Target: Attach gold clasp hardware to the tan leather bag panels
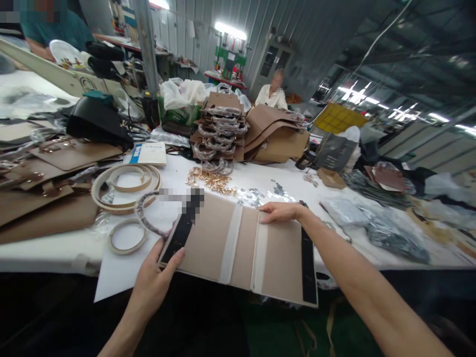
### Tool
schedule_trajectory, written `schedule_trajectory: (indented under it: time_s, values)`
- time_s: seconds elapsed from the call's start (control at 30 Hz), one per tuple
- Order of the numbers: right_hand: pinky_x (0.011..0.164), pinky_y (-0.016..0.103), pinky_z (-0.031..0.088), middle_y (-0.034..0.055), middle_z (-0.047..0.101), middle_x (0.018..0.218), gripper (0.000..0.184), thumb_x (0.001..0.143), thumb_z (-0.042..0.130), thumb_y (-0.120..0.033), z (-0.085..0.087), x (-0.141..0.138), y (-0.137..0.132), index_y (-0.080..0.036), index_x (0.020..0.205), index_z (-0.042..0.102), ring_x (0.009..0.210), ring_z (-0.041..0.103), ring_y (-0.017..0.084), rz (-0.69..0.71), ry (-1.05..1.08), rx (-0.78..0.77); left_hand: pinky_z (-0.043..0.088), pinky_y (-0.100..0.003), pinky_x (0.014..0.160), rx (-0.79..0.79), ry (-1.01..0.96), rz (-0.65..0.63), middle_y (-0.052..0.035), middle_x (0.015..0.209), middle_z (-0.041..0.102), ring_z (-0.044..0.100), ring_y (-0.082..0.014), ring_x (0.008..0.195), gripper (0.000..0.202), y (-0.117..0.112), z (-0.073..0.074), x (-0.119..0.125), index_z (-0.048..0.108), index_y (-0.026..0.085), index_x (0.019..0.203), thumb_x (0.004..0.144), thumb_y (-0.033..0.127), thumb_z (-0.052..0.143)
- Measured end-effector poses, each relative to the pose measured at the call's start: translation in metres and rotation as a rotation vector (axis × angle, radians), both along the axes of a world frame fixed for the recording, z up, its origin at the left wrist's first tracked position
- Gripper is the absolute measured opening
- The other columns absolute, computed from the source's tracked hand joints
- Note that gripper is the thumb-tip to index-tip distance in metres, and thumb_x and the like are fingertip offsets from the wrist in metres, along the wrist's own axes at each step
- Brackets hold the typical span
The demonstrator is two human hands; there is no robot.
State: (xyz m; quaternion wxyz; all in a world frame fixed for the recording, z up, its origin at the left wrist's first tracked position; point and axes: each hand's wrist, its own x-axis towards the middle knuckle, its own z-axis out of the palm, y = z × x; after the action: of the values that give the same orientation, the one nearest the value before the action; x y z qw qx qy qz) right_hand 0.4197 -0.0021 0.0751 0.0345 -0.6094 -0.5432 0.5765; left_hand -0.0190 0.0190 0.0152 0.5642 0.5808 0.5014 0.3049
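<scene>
A flat beige bag panel (208, 233) lies opened out over the front edge of the table, with two pale strips across its middle and a black band at each end. My left hand (158, 267) grips its left end, thumb on top and fingers underneath. At the far edge, beside the right pale strip, my right hand (280, 211) has its fingers closed on the panel. A plastic-wrapped bag handle (143, 218) curves out at the panel's left end; whether it is joined there I cannot tell.
Left of the panel are tape rolls (128, 237) and a coiled beige strip (98, 191). Behind it lie gold metal fittings (210, 179) and small silver pieces (255, 197). Stacked brown bag parts (219, 124) stand farther back. A person (270, 94) sits beyond the table.
</scene>
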Motion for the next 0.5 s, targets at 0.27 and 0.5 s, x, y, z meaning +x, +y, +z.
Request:
schedule_trajectory:
  time_s: [0.27, 0.5]
  values:
    - [0.080, 0.033, 0.050, 0.0079, 0.077, 0.100, 0.049, 0.078, 0.078, -0.050, -0.046, -0.001, 0.008, -0.015, 0.112, 0.076, 0.091, 0.068, 0.026, 0.074, -0.222, 0.148, 0.048, -0.053, 0.112, 0.106, 0.242, 0.100, -0.0159, 0.138, 0.060, 0.060, -0.0386, 0.128, 0.088, 0.008, -0.019, 0.010, 0.040, 0.021, 0.155, 0.082, 0.061, 0.069]
    - [0.085, 0.034, 0.050, 0.0085, 0.077, 0.106, 0.044, 0.079, 0.080, -0.049, -0.070, -0.010, -0.012, -0.017, 0.109, 0.075, 0.096, 0.069, 0.026, -0.099, -0.344, 0.313, 0.037, -0.056, 0.120, 0.896, 0.670, 0.099, -0.0195, 0.153, 0.046, 0.048, -0.0384, 0.138, 0.060, 0.017, -0.023, 0.020, 0.046, 0.018, 0.150, 0.097, 0.040, 0.061]
